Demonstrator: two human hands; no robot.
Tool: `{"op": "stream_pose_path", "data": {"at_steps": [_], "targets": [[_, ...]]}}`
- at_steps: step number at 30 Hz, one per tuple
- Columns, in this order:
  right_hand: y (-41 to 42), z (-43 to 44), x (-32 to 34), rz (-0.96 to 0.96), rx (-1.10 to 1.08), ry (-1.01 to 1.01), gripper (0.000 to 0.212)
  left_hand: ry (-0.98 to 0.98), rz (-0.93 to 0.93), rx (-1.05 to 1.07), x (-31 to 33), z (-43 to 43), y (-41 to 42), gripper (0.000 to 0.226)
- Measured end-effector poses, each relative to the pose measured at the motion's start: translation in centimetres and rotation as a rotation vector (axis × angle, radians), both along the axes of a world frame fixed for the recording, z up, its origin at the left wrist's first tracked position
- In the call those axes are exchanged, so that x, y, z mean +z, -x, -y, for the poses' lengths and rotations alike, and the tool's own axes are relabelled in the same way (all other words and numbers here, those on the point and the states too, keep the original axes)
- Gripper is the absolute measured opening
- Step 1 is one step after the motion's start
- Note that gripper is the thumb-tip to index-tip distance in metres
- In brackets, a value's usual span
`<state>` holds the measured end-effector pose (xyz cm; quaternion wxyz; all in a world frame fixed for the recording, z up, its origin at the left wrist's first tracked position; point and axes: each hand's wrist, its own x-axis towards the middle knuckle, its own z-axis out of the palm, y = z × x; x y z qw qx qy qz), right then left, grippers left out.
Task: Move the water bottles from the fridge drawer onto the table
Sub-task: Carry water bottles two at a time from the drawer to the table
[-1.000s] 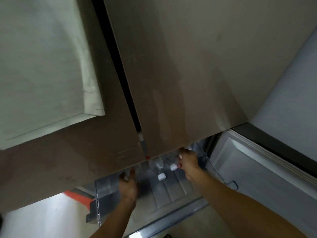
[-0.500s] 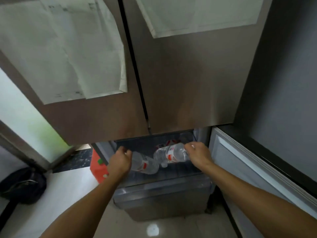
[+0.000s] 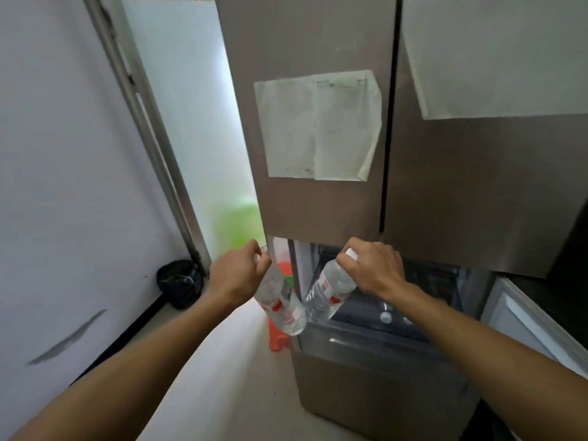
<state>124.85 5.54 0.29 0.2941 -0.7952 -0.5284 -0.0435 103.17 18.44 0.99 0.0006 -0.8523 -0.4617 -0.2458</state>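
Clear plastic bottles were both out of the fridge drawer (image 3: 366, 332) by then, no longer lying inside: left hand (image 3: 237, 275) gripped left bottle (image 3: 280, 300), right hand (image 3: 374, 268) gripped right bottle (image 3: 332, 289). Table wasn't visible; more caps (image 3: 386, 317) sat in the drawer.
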Motion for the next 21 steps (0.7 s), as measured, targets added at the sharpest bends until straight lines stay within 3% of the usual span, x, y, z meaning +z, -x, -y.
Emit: {"op": "stream_pose_path", "data": {"at_steps": [6, 11, 21], "targets": [[12.8, -4.9, -0.3, 0.145, 0.337, 0.052, 0.045, 0.011, -0.077, 0.149, 0.0, 2.1, 13.7, 0.032], [25.8, -7.0, -2.0, 0.293, 0.554, 0.128, 0.039, 0.048, -0.122, 0.286, -0.7, 4.9, 27.5, 0.028], [51.8, -8.3, -4.4, 0.277, 0.887, 0.104, 0.039, 0.135, -0.309, 0.636, -3.3, 11.5, 54.3, 0.033]]}}
